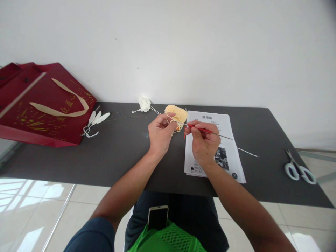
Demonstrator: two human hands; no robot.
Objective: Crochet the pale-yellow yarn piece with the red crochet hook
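Observation:
My right hand point(206, 143) is closed around a crochet hook point(203, 130) with a red handle and thin metal ends. The hook's left tip reaches to the fingers of my left hand point(160, 134), which is closed in a pinch on pale yarn. A yarn strand runs over those fingertips; the piece being worked is too small to make out. Just behind the left fingers lies a pale yellow ball of yarn point(177, 112), with a small orange bit at its lower edge. A small red thing hangs by my right fingers, its kind unclear.
Printed sheets point(212, 115) lie under my right hand. Scissors point(299, 169) with white handles rest at the right. A white yarn ball point(144, 104) sits by the wall, white feather-like pieces point(97, 118) near a red gift bag point(52, 105). A phone point(158, 217) is at my lap.

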